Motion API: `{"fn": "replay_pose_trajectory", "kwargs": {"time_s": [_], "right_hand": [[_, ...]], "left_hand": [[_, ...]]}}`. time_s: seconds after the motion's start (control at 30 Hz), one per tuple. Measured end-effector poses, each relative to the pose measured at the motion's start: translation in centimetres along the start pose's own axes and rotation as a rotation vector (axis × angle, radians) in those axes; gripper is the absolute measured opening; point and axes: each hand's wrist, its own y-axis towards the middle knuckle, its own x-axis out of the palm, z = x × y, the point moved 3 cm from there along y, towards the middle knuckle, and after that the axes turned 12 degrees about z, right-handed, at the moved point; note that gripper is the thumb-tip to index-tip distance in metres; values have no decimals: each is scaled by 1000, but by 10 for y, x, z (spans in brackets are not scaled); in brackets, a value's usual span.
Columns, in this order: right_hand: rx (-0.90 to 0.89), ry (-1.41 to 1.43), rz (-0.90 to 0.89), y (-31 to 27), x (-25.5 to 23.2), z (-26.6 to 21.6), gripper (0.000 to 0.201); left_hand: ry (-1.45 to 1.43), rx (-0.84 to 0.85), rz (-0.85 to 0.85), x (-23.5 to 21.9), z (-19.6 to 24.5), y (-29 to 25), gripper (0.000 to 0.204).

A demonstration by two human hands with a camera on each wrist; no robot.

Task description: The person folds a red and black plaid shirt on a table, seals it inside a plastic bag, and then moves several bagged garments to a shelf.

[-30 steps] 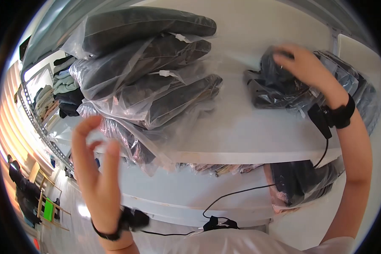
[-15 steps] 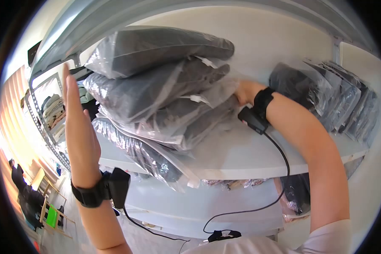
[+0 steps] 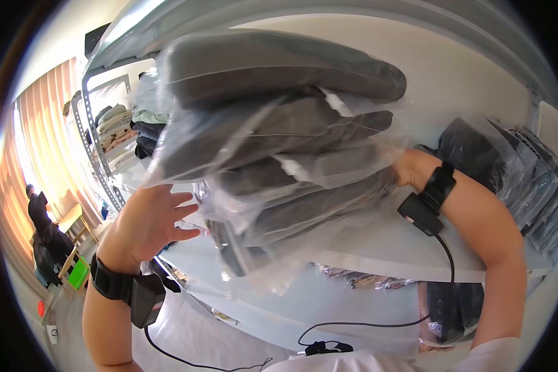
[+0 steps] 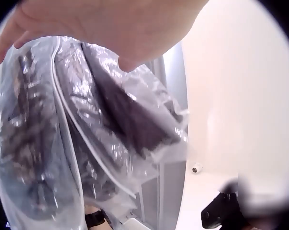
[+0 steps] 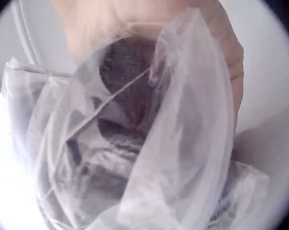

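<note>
A stack of dark folded garments in clear plastic bags [image 3: 279, 68] leans in front of me in the head view, white tags between its layers. At its right end my right hand [image 3: 412, 167] grips a lower bag; the fingers are hidden behind the plastic. The right wrist view shows this hand [image 5: 226, 48] wrapped about the end of a bagged dark garment [image 5: 130, 91]. My left hand [image 3: 152, 223] is at the stack's left side, fingers straight and spread. In the left wrist view, the left hand [image 4: 115, 24] overlaps the upper ends of the bags [image 4: 34, 143].
More bagged dark clothes [image 3: 477, 149] stand at the right of the white shelf [image 3: 366, 257]. On the level below lies another dark bagged bundle [image 3: 456, 310]. A metal rack with folded clothes [image 3: 115, 127] is at the left; beyond it is a person [image 3: 38, 214].
My right hand has moved left from the bags at the right to the stack's right end. The left hand has turned and come in beside the stack, which now appears larger and farther right.
</note>
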Motion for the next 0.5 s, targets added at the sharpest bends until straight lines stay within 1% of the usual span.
{"fn": "replay_pose_trajectory", "kwargs": {"time_s": [0.07,0.1,0.13,0.2,0.23,0.27,0.33,0.37,0.4,0.43,0.47,0.5], "right_hand": [[23,-22,17,-8,12,-2,43],[30,-34,27,-13,14,-3,42],[31,-35,31,-15,13,-2,42],[16,24,-4,-19,14,0,41],[4,55,-22,-25,13,0,41],[-7,84,-40,-29,16,-1,40],[-23,143,-72,-27,32,-7,39],[-27,174,-83,-30,27,-4,39],[-31,207,-91,-32,24,-3,38],[-34,244,-95,-34,25,-1,38],[-40,286,-100,-36,25,-1,37],[-52,330,-104,-37,20,-1,37]], "left_hand": [[1007,397,-15,-1,1,2,79],[1168,686,77,2,7,-4,64],[1166,688,74,6,11,-11,64],[1370,821,146,13,20,-24,63],[1368,965,126,11,19,-20,67],[1367,972,125,9,17,-17,67],[1558,1236,212,13,17,-18,70],[1553,1244,200,9,17,-15,70],[1471,1216,139,2,16,-8,69],[1391,1187,72,0,15,-2,69],[1389,1203,49,6,12,4,69],[909,938,-96,9,8,14,65]]}}
